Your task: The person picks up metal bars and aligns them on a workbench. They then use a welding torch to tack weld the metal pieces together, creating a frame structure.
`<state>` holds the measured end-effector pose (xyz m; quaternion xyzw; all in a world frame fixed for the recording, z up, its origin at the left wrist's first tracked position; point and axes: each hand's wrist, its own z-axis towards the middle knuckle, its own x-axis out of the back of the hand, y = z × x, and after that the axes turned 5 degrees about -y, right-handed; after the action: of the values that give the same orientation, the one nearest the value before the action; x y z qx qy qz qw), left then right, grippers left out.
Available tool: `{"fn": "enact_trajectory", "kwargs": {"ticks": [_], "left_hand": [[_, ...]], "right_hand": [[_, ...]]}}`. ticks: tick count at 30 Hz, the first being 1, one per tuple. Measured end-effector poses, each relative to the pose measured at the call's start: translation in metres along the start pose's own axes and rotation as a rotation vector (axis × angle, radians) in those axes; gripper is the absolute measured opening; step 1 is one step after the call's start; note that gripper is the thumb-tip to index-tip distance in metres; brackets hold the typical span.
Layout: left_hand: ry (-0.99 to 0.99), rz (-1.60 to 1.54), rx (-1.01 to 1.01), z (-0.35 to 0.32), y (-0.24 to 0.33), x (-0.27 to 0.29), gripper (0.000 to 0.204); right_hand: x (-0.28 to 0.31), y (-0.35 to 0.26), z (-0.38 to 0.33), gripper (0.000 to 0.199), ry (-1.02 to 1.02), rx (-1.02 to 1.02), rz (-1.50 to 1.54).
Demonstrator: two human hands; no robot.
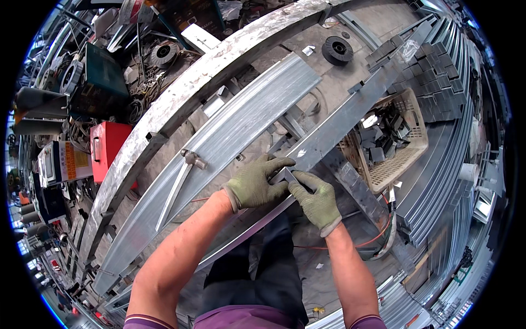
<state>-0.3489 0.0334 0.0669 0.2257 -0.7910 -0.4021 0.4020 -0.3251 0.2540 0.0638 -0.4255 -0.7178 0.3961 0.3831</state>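
Both my hands wear greenish work gloves. Between them, at a flat grey steel beam, is a small bent metal bracket. My left hand has its thumb and fingers closed on the bracket from the left. My right hand grips it from the right, with its fingertips at the bracket's edge. The gloves partly cover the piece, so its full shape is hidden. Left of my left hand, a hammer with a light metal handle lies on a wide bundle of shiny metal profiles.
A beige plastic crate of small metal pieces stands to the right. Beyond it are stacked square tubes and long steel profiles. A black spool lies far ahead. A red box and a long worn beam are left.
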Motion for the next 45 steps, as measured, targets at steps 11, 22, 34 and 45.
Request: {"fn": "enact_trajectory", "kwargs": {"ticks": [11,22,34,45], "left_hand": [[-0.010,-0.218,-0.024,0.015,-0.017,-0.001,0.042],[0.072,-0.239,0.033,0.012,-0.019,-0.011,0.045],[0.151,-0.192,0.026,0.012,-0.022,-0.017,0.054],[0.584,0.050,0.105,-0.051,0.010,-0.008,0.047]], "right_hand": [[0.001,-0.004,-0.001,0.036,-0.071,-0.051,0.050],[0.001,-0.008,-0.069,0.039,0.294,-0.244,0.216],[0.067,-0.211,-0.026,0.022,-0.852,0.628,0.294],[0.033,-0.087,-0.006,0.044,0.007,-0.089,-0.223]]}}
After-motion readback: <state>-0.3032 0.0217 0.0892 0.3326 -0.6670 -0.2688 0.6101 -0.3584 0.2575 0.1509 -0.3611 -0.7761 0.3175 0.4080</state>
